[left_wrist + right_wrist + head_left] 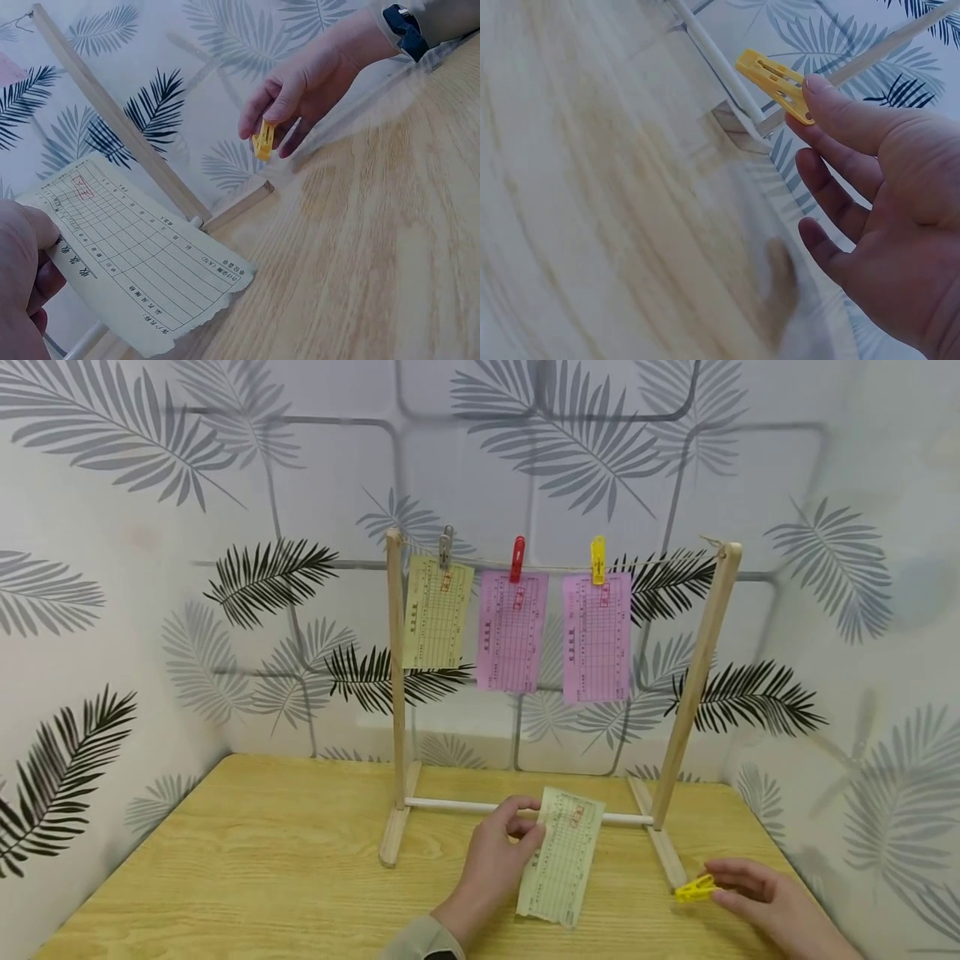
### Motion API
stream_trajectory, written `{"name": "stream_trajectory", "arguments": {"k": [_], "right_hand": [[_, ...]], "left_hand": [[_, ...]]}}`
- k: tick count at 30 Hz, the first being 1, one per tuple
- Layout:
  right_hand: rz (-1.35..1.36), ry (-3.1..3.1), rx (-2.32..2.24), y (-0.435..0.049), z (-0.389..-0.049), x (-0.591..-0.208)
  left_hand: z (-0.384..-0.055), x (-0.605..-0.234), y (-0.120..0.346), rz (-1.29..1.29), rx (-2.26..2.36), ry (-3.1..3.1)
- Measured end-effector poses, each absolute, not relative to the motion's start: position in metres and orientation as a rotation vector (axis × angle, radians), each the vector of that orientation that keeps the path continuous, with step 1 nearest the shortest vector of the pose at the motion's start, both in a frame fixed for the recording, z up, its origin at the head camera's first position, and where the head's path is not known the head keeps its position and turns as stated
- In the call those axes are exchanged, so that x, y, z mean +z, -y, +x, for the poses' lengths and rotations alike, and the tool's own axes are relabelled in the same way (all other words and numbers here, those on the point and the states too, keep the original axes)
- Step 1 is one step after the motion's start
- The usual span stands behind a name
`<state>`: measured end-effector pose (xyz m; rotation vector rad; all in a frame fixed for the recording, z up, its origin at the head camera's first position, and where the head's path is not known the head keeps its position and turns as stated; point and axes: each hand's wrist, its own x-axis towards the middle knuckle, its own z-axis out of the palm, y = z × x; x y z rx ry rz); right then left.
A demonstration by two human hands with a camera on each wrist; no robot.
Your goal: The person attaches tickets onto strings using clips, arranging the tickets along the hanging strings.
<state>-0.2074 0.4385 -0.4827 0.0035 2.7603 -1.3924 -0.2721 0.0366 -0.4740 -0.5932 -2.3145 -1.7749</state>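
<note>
My left hand (498, 852) pinches a pale yellow-green receipt slip (562, 860) by its long left edge, in front of the rack's white bar. The slip carries a printed grid and a red stamp; one short edge is torn, plain in the left wrist view, where the left thumb (41, 229) lies on the paper. My right hand (772, 902) holds a yellow clothespin (695, 888) between thumb and index finger, over the foot of the rack at the right. In the right wrist view the clothespin (776, 82) points away from the fingertips and the other fingers are spread loosely.
A wooden rack (697, 693) with a string stands on the wood-grain table (262, 843). From the string hang a yellow slip (437, 618) under a grey clip (446, 547), a pink slip (512, 635) under a red clothespin (517, 558), and another pink slip (597, 643) under a yellow clothespin (597, 560).
</note>
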Motion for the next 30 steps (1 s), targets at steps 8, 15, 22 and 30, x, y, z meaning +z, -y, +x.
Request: {"name": "stream_trajectory", "arguments": {"k": [8,15,22,30], "right_hand": [[-0.070,-2.753,-1.514,-0.438,-0.204,-0.463],[-0.092,-2.836,-1.458,-0.433,-0.197,-0.425],[-0.166,-3.025,-1.351,-0.433,-0.195,-0.379],[-0.443,-3.110,-1.403,-0.429,-0.199,-0.336]], "left_hand": [[-0.269,-0.458,-0.041,-0.620,-1.806,2.255],[-0.263,-0.441,-0.044,-0.640,-1.781,2.203],[-0.261,-0.414,-0.048,-0.691,-1.793,2.128],[-0.256,-0.384,-0.051,-0.741,-1.769,2.070]]}}
